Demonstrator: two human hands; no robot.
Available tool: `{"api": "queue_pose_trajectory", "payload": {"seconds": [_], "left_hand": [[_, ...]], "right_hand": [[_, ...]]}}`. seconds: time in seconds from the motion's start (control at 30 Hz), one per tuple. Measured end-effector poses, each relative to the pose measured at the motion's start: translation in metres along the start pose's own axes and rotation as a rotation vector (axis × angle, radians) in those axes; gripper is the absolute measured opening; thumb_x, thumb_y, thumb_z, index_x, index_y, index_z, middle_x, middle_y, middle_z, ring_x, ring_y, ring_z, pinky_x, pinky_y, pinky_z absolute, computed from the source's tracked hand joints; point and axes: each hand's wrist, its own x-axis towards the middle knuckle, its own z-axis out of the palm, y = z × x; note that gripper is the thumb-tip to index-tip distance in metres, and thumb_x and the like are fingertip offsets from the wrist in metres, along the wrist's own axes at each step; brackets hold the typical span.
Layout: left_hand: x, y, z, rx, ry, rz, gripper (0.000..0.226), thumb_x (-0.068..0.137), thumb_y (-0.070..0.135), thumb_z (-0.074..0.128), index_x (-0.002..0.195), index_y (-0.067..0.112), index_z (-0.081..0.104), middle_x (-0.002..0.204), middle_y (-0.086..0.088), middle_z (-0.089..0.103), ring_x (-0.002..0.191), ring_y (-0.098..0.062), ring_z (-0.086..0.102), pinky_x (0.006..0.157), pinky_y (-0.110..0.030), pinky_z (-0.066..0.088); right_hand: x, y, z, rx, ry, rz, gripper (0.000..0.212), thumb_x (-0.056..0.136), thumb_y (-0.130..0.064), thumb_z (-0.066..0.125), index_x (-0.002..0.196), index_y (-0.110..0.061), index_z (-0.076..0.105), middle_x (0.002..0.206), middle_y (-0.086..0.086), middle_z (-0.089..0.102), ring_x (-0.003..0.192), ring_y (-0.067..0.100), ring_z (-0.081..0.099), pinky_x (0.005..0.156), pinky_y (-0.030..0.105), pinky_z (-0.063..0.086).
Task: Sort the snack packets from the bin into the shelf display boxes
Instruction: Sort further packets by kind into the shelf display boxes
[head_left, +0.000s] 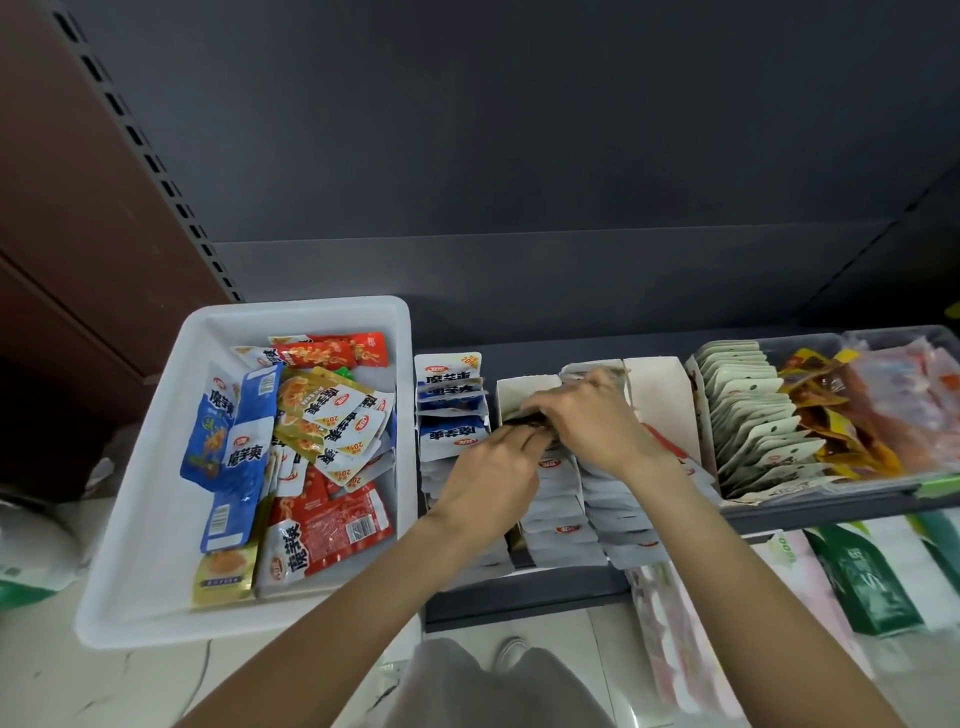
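While the white bin (156, 545) at far left holds a loose heap of blue, red and yellow snack packets (291, 447) not yet sorted, you work to its right at the shelf display boxes (524, 387). The blue-packet box (452, 410) just beside the bin is packed in an upright row, presumably so labels face the shopper. Your left hand (493, 467) reaches into the middle box, fingers curled on a dark packet (524, 418) at the back of the row; your right hand (587, 421) meets it from the other side, its grip apparently pinching the same packet, likely to seat it behind the white-backed ones. Judgement only: this step is slotting, with much of the bin left. The packet's print is blurred and mostly covered by both hands, so its flavour cannot be read. Further right stands a row of pale packets (753, 415), then a clear tray (883, 338) of orange and pink packs, cut off at the frame edge.
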Motion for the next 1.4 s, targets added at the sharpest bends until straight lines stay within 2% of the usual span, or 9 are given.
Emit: {"api": "queue_pose_trajectory", "payload": {"seconds": [0.13, 0.23, 0.43, 0.57, 0.77, 0.9, 1.07, 1.23, 1.4], "left_hand": [[-0.007, -0.003, -0.017, -0.091, 0.068, 0.047, 0.028, 0.082, 0.011, 0.061, 0.109, 0.013, 0.066, 0.105, -0.001, 0.068, 0.092, -0.017, 0.064, 0.072, -0.027, 0.057], [-0.022, -0.013, -0.048, -0.146, 0.301, 0.03, 0.012, 0.09, 0.023, 0.053, 0.097, 0.019, 0.063, 0.089, 0.005, 0.066, 0.081, -0.008, 0.059, 0.064, -0.018, 0.049], [-0.08, -0.099, -0.087, -0.136, 0.517, -0.537, 0.011, 0.088, 0.026, 0.055, 0.094, 0.017, 0.055, 0.089, 0.006, 0.059, 0.085, -0.01, 0.052, 0.066, -0.025, 0.047], [-0.115, -0.176, -0.075, 0.041, 0.106, -0.753, 0.033, 0.085, 0.021, 0.064, 0.116, 0.013, 0.057, 0.115, -0.012, 0.06, 0.112, -0.036, 0.051, 0.096, -0.048, 0.042], [-0.125, -0.202, -0.062, 0.042, -0.262, -0.815, 0.054, 0.092, 0.03, 0.054, 0.141, 0.015, 0.037, 0.14, -0.008, 0.043, 0.134, -0.028, 0.032, 0.107, -0.039, 0.033], [-0.129, -0.207, -0.059, 0.017, -0.278, -0.809, 0.05, 0.093, 0.03, 0.054, 0.138, 0.016, 0.039, 0.139, -0.005, 0.044, 0.133, -0.025, 0.034, 0.104, -0.038, 0.038], [-0.134, -0.207, -0.065, -0.099, 0.081, -0.765, 0.049, 0.09, 0.029, 0.058, 0.137, 0.021, 0.043, 0.133, -0.005, 0.051, 0.123, -0.025, 0.046, 0.094, -0.041, 0.048], [-0.124, -0.19, -0.089, -0.407, 0.272, -0.579, 0.069, 0.08, 0.046, 0.064, 0.14, 0.036, 0.031, 0.142, 0.017, 0.035, 0.133, -0.005, 0.029, 0.108, -0.032, 0.03], [-0.116, -0.165, -0.109, -0.388, 0.293, -0.317, 0.058, 0.081, 0.049, 0.063, 0.133, 0.028, 0.048, 0.14, 0.014, 0.045, 0.135, -0.006, 0.034, 0.112, -0.047, 0.027]], "right_hand": [[-0.007, -0.002, -0.008, 0.147, 0.05, 0.048, 0.046, 0.082, -0.007, 0.047, 0.122, -0.026, 0.063, 0.121, -0.005, 0.065, 0.118, 0.02, 0.054, 0.096, 0.037, 0.028], [-0.016, -0.021, -0.036, 0.439, 0.316, 0.097, 0.047, 0.082, -0.006, 0.042, 0.122, -0.021, 0.063, 0.115, -0.005, 0.066, 0.109, 0.011, 0.057, 0.097, 0.035, 0.039], [0.005, -0.109, -0.054, 0.817, 0.429, -0.012, 0.033, 0.09, -0.016, 0.041, 0.111, -0.014, 0.067, 0.097, -0.007, 0.07, 0.09, 0.002, 0.065, 0.079, 0.019, 0.052], [0.059, -0.172, -0.007, 0.643, 0.132, -0.086, 0.03, 0.094, -0.01, 0.048, 0.12, -0.014, 0.063, 0.115, 0.001, 0.067, 0.099, 0.014, 0.064, 0.086, 0.031, 0.053], [0.143, -0.208, 0.079, 0.277, -0.153, 0.117, 0.056, 0.095, -0.032, 0.051, 0.145, -0.019, 0.031, 0.15, 0.01, 0.034, 0.135, 0.03, 0.035, 0.108, 0.044, 0.037], [0.154, -0.206, 0.104, 0.083, -0.279, 0.154, 0.062, 0.092, -0.048, 0.052, 0.145, -0.03, 0.025, 0.142, 0.013, 0.04, 0.129, 0.033, 0.04, 0.097, 0.048, 0.041], [0.133, -0.209, 0.081, -0.013, 0.028, 0.01, 0.027, 0.092, -0.021, 0.057, 0.117, -0.027, 0.065, 0.108, 0.003, 0.069, 0.1, 0.023, 0.064, 0.084, 0.036, 0.05], [0.098, -0.205, 0.023, 0.393, 0.382, 0.234, 0.022, 0.09, -0.029, 0.063, 0.074, -0.015, 0.067, 0.061, -0.008, 0.06, 0.049, 0.009, 0.055, 0.044, 0.021, 0.039], [0.074, -0.187, -0.021, 1.304, 0.224, 0.53, 0.022, 0.091, -0.015, 0.061, 0.11, -0.025, 0.059, 0.089, -0.001, 0.069, 0.071, 0.008, 0.067, 0.053, 0.023, 0.052]]}}
